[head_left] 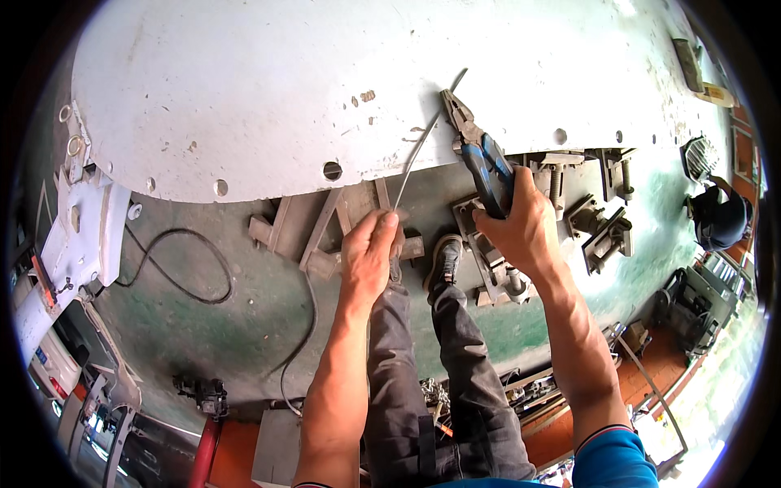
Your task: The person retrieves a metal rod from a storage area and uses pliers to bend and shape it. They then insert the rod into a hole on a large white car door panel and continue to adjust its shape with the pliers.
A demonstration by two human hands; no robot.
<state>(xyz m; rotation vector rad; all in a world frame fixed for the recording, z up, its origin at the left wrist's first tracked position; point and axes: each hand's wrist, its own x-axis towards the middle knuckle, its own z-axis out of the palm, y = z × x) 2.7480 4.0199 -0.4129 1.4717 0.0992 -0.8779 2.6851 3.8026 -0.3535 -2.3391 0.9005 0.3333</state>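
My left hand [370,248] is closed, pinching the lower end of a thin grey wire or strip [419,146] between thumb and fingers. The strip slants up and right over the big white panel [268,89]. My right hand [521,220] grips a pair of combination pliers [480,154] by its black and blue handles. The pliers' metal jaws point up and left, at the strip's upper part. Whether they bite on it or only lie across it, I cannot tell. Both hands are at the panel's near edge, which has several round holes.
Metal clamps with bolts [606,236] lie on the green floor [244,333] at right, by my shoes [445,259]. Steel brackets [325,228] stick out below the panel. A black cable [228,276] loops at left. Someone in dark clothes [720,215] is at far right.
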